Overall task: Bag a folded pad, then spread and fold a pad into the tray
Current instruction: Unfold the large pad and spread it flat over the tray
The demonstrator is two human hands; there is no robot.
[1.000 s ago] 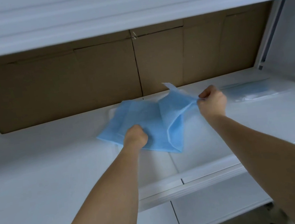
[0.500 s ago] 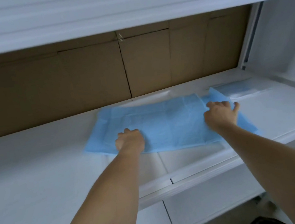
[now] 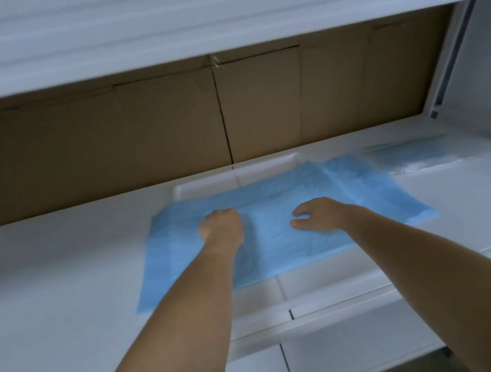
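Observation:
A blue pad [image 3: 272, 213] lies spread flat on the white shelf, covering most of a white tray [image 3: 237, 176] whose far rim shows behind it. My left hand [image 3: 221, 226] rests on the pad's left-centre with fingers curled under, pressing down. My right hand [image 3: 319, 215] lies on the pad's centre-right, fingers apart, palm down, holding nothing. At the far right lies a clear bag with a folded blue pad [image 3: 413, 154] inside.
Brown cardboard [image 3: 220, 117] lines the back of the shelf. An upper white shelf [image 3: 217, 13] overhangs the work area. A white side wall [image 3: 489, 69] closes the right end. The shelf's front edge [image 3: 314, 304] runs below the pad.
The pad went from bunched and half lifted to fully spread flat. My right hand let go of its corner and slid toward the centre; my left hand stayed pressing on the pad.

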